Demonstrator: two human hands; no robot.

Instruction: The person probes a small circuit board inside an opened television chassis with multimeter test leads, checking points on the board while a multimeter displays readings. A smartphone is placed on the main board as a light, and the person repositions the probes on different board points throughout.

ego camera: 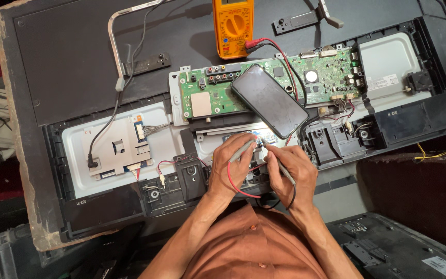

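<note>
Probes meet low on the opened television back (78, 150); left hand (233, 165) is closed around the red-lead probe (242, 151), right hand (292, 173) around the black-lead probe (280, 163); both tips should rest steady, apart, while the orange multimeter (233, 26) sits well above beside the phone (269, 101).

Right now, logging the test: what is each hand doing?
Left hand: closed on a probe.
Right hand: closed on another probe.

two slim grey test probes, red-lead probe (242, 151) and black-lead probe (279, 163), slant inward with tips nearly meeting low on the opened television back (99, 77), leads looping beneath.
</note>
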